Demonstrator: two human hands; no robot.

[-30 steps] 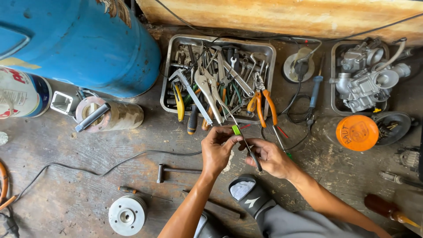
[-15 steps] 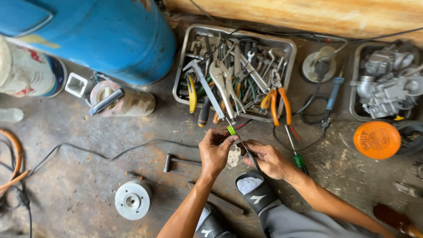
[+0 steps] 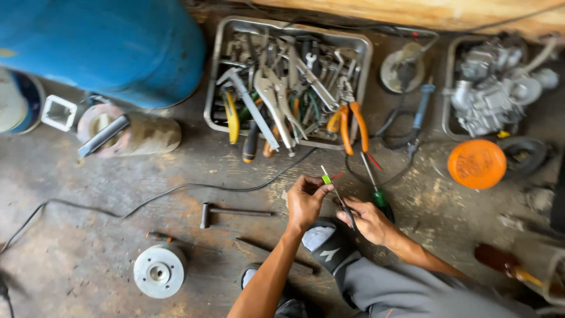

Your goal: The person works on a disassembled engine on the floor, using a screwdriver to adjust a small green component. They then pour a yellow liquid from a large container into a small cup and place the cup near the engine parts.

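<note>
Just below the metal tool tray [image 3: 216, 76], the left hand [image 3: 305, 203] pinches the green-tipped end of a thin tool [image 3: 334, 189] in closed fingers, while the right hand [image 3: 368, 219] grips its dark lower end. Both hands hold it as half a second ago, though the tray now sits higher and closer above them.

floor [image 3: 118, 176]: stained, scuffed concrete | wooden plank [image 3: 424, 12] along top

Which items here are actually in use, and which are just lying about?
In use: left hand, right hand, thin green-tipped tool held between them.

Lying about: tool tray, blue drum, orange lid, T-wrench, engine part, metal disc.
</note>
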